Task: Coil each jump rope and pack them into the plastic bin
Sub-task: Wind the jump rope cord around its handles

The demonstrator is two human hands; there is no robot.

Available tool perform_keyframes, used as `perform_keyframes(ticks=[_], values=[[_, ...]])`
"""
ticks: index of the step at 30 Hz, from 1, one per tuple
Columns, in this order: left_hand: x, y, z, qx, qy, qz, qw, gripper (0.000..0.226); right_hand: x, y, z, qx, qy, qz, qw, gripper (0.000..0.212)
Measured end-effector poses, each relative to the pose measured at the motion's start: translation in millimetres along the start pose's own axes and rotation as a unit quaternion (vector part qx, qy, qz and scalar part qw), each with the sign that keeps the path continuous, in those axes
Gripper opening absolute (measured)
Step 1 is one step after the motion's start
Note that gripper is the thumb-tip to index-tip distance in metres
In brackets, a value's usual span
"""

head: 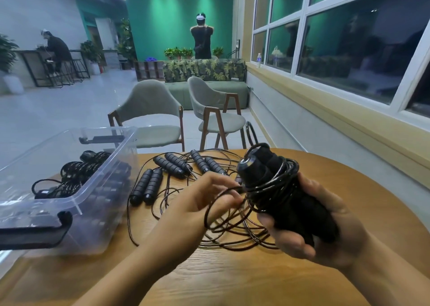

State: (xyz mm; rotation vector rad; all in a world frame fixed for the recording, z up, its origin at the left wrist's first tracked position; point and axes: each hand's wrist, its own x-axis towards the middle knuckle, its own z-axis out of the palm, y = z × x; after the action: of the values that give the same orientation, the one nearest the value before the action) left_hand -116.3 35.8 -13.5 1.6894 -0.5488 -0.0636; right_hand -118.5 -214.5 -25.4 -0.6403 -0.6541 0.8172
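The clear plastic bin (46, 201) at the left of the table (232, 270) holds coiled black ropes (76, 173), and loose ropes (151, 184) lie beside it. My right hand (325, 231) grips a jump rope (258, 166) by its two black foam handles, which are wound in glossy cord. My left hand (200, 201) pinches its trailing cord (223, 194).

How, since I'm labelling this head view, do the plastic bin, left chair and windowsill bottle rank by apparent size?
1. plastic bin, inflated by nearness
2. left chair
3. bottle, far off

My table (232, 277): wooden, round-edged.
Plastic bin (69, 196) stands at left; uncoiled jump ropes (149, 185) lie beside it, cords (232, 237) tangled across the middle.
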Motion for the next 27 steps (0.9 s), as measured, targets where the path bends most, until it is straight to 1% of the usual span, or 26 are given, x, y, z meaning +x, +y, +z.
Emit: perform_keyframes(ticks=[1, 3, 5, 7, 8, 10, 11, 13, 15, 17, 19, 21, 22, 23, 25, 27], values=[[3.8, 0.9, -0.1, -0.085, -0.003, -0.038, 0.996, 0.02, -0.4, -1.4, -0.5, 0.006, -0.002, -0.004, 1.0, 0.056], [10.2, 3.8, 0.0, -0.232, -0.017, -0.113, 0.966, 0.044, -1.9, -4.2, -1.4, 0.019, -0.006, -0.013, 1.0, 0.056], [9.7, 3.5, -2.5, -0.284, -0.053, -0.138, 0.947, 0.061, -3.1, -6.1, -1.7, 0.025, -0.01, -0.02, 0.999, 0.057], [5.5, 2.0, -3.6, -0.302, -0.081, -0.129, 0.941, 0.073, -3.3, -6.8, -1.1, 0.027, -0.012, -0.024, 0.999, 0.056], [3.6, 2.3, -3.2, -0.296, -0.071, -0.126, 0.944, 0.07, -3.3, -6.6, -0.6, 0.028, -0.013, -0.024, 0.999, 0.056], [5.0, 0.6, -2.0, -0.251, -0.034, -0.111, 0.961, 0.047, -3.1, -5.7, -0.1, 0.028, -0.013, -0.023, 0.999, 0.056], [5.7, 0.1, -1.5, -0.226, -0.011, -0.105, 0.969, 0.04, -2.9, -5.3, 0.1, 0.027, -0.012, -0.022, 0.999, 0.056], [7.3, -1.0, -1.7, -0.214, 0.036, -0.106, 0.97, 0.036, -2.7, -4.5, 0.2, 0.026, -0.012, -0.022, 0.999, 0.056], [8.4, -2.5, -5.1, -0.252, 0.067, -0.113, 0.959, 0.032, -2.2, -4.2, 0.0, 0.028, -0.011, -0.022, 0.999, 0.056], [9.2, -3.0, -9.0, -0.307, 0.07, -0.12, 0.942, 0.026, -1.9, -4.2, -0.3, 0.027, -0.01, -0.02, 0.999, 0.056], [9.2, -1.2, -11.6, -0.392, 0.068, -0.119, 0.91, 0.02, -1.7, -4.0, -0.8, 0.029, -0.008, -0.018, 0.999, 0.056], [7.8, 1.9, -14.0, -0.453, 0.06, -0.107, 0.883, 0.021, -0.6, -3.3, -0.8, 0.036, -0.007, -0.016, 0.999, 0.056], [7.5, 3.1, -15.3, -0.454, 0.054, -0.098, 0.884, 0.023, 0.1, -2.5, -0.9, 0.04, -0.008, -0.015, 0.999, 0.056], [7.6, 3.9, -16.7, -0.433, 0.049, -0.09, 0.895, 0.024, 1.1, -1.9, -0.9, 0.043, -0.009, -0.012, 0.999, 0.056], [8.7, 3.8, -18.9, -0.343, 0.046, -0.08, 0.935, 0.025, 2.0, -0.5, -0.8, 0.046, -0.012, -0.01, 0.999, 0.057], [9.2, 3.5, -18.9, -0.228, 0.071, -0.071, 0.968, 0.024, 2.9, 1.2, -0.6, 0.048, -0.016, -0.009, 0.999, 0.057]])
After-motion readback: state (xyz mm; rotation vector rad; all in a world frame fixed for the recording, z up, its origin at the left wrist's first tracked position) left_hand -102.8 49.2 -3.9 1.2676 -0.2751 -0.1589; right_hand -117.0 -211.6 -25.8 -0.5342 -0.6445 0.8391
